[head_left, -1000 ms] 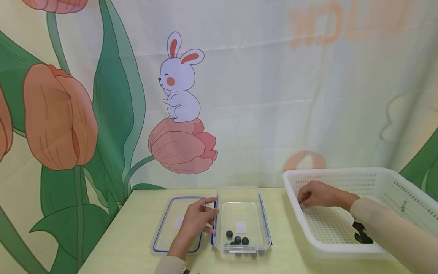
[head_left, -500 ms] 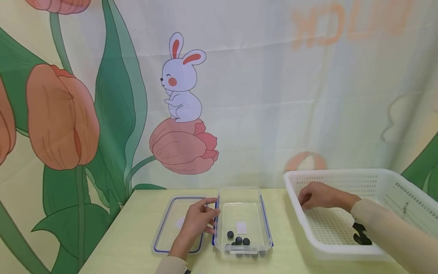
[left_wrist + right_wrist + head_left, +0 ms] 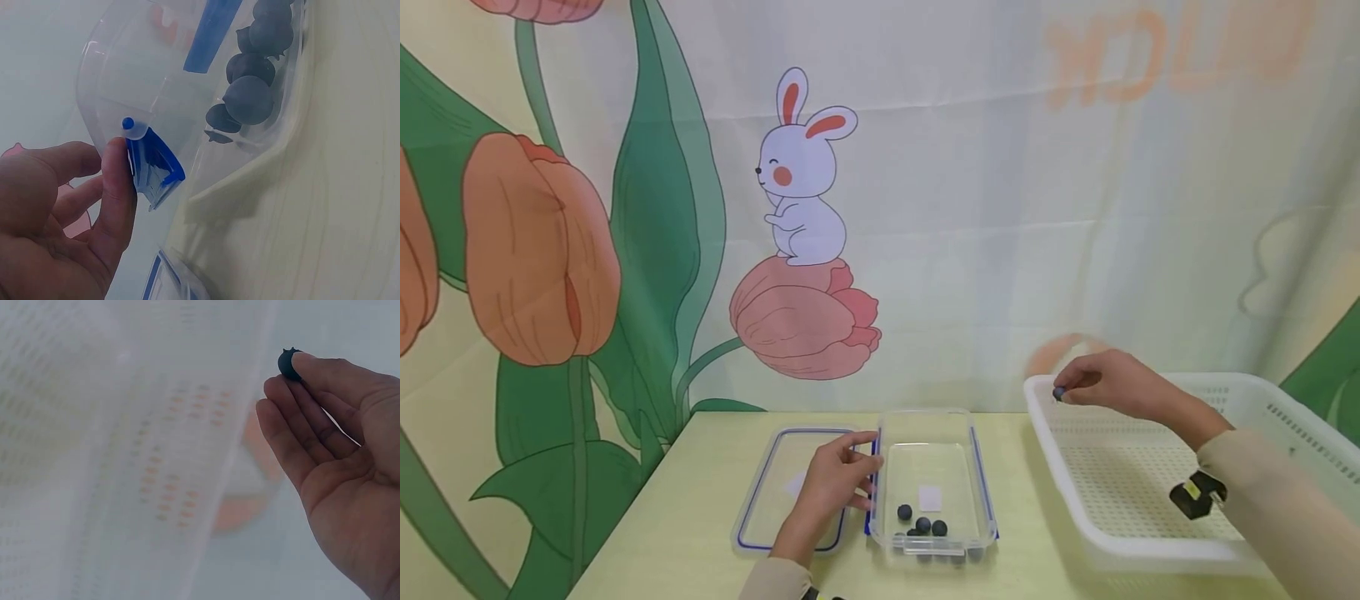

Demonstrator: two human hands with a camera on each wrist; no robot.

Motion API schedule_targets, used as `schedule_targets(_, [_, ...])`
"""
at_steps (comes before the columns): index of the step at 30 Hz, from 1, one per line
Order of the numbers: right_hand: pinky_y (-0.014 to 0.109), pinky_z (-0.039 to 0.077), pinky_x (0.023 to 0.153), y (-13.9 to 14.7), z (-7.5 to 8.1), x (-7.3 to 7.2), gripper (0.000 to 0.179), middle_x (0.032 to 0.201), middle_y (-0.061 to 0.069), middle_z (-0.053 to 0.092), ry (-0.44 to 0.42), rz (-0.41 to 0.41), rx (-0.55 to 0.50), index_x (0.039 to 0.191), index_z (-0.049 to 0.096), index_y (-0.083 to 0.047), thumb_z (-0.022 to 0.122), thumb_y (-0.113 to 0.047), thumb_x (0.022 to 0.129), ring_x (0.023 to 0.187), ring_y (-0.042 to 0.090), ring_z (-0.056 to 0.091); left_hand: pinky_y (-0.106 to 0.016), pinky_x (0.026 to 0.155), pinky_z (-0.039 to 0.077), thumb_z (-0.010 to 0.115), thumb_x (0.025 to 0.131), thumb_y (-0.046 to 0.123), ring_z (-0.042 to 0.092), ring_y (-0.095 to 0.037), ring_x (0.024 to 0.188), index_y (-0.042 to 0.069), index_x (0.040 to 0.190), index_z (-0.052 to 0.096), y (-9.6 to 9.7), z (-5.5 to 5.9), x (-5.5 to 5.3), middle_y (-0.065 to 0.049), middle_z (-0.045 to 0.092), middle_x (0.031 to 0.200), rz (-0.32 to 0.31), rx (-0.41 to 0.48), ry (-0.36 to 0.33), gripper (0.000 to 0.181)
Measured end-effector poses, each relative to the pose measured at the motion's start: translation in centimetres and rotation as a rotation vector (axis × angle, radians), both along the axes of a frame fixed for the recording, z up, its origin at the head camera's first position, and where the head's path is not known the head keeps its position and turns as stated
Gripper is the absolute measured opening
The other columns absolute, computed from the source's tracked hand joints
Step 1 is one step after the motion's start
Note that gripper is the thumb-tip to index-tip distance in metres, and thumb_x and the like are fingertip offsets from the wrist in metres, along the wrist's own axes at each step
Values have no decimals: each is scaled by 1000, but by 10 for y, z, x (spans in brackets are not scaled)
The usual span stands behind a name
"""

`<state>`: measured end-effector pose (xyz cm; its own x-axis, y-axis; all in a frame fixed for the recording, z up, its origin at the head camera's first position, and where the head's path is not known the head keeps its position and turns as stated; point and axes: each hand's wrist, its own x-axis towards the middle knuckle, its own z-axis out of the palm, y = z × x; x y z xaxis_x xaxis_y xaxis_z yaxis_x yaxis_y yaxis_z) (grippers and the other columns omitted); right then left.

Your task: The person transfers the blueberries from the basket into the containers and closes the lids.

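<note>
My right hand (image 3: 1116, 383) pinches a blueberry (image 3: 1058, 393) between thumb and fingertips, above the left rim of the white perforated plastic basket (image 3: 1060, 483). In the right wrist view the blueberry (image 3: 288, 364) shows its small crown. The fingers of my left hand (image 3: 831, 487) touch the left side of a clear plastic food container (image 3: 895, 467), which stands lidless on the table. In the left wrist view, one finger lies against the blue latch (image 3: 153, 162). Several blueberries (image 3: 923, 526) are gathered at the container's near end, partly hidden by its front wall.
Left of the container lies its clear lid (image 3: 763, 500) with a blue seal, partly covered by my left hand. A light wooden table (image 3: 655, 525) bears everything. Behind hangs a printed cloth (image 3: 940, 208) with a rabbit and tulips.
My right hand has risen from inside the basket to above its rim, and a blueberry now shows in its fingertips. The left hand stays at the container.
</note>
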<state>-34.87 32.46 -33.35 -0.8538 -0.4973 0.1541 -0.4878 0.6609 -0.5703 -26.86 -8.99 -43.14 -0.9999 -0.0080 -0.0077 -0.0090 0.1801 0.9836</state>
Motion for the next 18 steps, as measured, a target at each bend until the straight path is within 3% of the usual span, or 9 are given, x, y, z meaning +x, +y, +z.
schedule_targets(9, [29, 60, 86, -34, 42, 33, 18, 109, -2, 77, 107, -30, -101, 116, 78, -13, 77, -21, 100, 102, 16, 74, -31, 53, 63, 75, 98, 9, 64, -17, 67, 4, 145, 64, -2, 0, 1, -11, 64, 97, -7, 2, 11, 48])
schedule_targets(18, [30, 61, 83, -76, 52, 69, 21, 104, 0, 77, 125, -44, -187, 118, 78, -10, 78, -18, 99, 96, 17, 74, -30, 53, 62, 74, 99, 9, 65, -17, 66, 6, 144, 65, 0, 0, 1, -11, 65, 95, 10, -23, -1, 46])
